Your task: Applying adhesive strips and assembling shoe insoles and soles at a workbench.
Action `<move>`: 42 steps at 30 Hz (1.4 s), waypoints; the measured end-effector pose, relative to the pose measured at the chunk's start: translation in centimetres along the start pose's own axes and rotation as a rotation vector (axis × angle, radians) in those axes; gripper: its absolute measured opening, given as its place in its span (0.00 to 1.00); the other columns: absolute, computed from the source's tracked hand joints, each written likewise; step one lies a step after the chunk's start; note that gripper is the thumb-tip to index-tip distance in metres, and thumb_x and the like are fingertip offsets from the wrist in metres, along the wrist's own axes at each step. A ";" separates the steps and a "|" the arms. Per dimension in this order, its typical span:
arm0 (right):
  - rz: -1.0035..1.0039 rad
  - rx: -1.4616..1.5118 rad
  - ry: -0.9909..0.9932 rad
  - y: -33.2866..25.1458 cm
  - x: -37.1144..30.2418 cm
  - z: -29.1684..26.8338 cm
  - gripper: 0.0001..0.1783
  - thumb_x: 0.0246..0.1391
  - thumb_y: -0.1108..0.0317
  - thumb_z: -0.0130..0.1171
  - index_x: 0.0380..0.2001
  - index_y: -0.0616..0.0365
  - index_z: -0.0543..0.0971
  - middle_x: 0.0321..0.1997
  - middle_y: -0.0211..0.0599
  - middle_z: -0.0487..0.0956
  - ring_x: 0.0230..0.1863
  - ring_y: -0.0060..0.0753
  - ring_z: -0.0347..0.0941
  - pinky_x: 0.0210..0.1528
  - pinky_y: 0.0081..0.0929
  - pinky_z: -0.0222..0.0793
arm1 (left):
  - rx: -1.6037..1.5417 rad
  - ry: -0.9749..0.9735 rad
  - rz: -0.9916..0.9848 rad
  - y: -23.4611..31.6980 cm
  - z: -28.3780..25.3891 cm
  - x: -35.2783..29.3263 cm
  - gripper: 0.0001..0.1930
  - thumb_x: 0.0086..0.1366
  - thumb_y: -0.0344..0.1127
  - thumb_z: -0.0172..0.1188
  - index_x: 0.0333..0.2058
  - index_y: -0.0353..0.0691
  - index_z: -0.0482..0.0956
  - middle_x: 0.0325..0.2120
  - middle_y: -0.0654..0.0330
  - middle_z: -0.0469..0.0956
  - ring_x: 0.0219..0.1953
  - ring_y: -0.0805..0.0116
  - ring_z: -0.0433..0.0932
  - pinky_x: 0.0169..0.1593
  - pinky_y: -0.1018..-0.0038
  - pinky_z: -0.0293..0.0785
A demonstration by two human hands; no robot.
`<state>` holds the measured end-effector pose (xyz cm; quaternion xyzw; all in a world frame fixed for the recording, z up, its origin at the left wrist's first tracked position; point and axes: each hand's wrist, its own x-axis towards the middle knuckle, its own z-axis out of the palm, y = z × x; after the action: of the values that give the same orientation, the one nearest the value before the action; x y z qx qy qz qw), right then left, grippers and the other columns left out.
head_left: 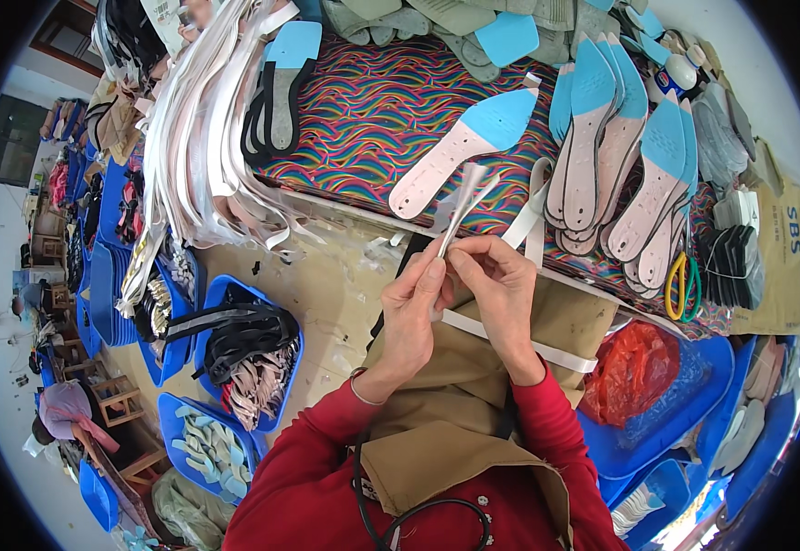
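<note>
Over my lap, my left hand pinches a narrow white strip, whose two ends stick up and away from me. Close beside it, my right hand has thumb and forefinger closed on the lower part of the same strip. Just beyond my fingers a pink insole with a blue heel end lies singly on the table with a rainbow wave-patterned cover. Another white band hangs over the table's near edge, right of my hands. A further white strip crosses the brown apron on my lap.
Stacked pink-and-blue insoles and scissors with yellow and green handles lie at the right. A thick bundle of white strips hangs at the left. Blue bins stand on the floor; a red plastic bag sits in a blue tub.
</note>
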<state>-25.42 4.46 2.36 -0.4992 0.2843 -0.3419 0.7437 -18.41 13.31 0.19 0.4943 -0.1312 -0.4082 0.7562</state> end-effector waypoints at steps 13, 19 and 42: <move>0.038 0.077 0.031 0.4 0.0 0.0 0.05 0.54 0.82 0.56 0.35 0.69 0.76 0.27 0.37 0.77 0.20 0.22 0.69 0.21 0.19 0.70 | 0.000 0.008 -0.065 0.0 0.3 0.1 0.20 0.73 0.34 0.49 0.61 0.38 0.71 0.31 0.67 0.73 0.30 0.78 0.63 0.34 0.84 0.60; 0.022 0.055 0.013 0.4 0.0 -0.1 0.05 0.54 0.82 0.55 0.35 0.69 0.76 0.27 0.37 0.76 0.19 0.22 0.69 0.21 0.18 0.69 | -0.002 0.015 -0.078 0.1 0.3 0.2 0.20 0.73 0.35 0.49 0.61 0.37 0.69 0.33 0.67 0.73 0.31 0.78 0.63 0.35 0.84 0.60; -0.219 -0.395 0.194 -0.6 -3.0 -2.0 0.07 0.58 0.77 0.51 0.38 0.63 0.77 0.31 0.31 0.75 0.33 0.20 0.70 0.38 0.19 0.69 | -0.105 0.076 0.016 1.0 -0.7 0.2 0.12 0.72 0.33 0.49 0.48 0.33 0.74 0.34 0.55 0.80 0.33 0.67 0.78 0.44 0.74 0.76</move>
<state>-28.88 5.59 2.46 -0.6276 0.3597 -0.4047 0.5593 -17.38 13.83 0.63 0.4681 -0.0845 -0.3893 0.7888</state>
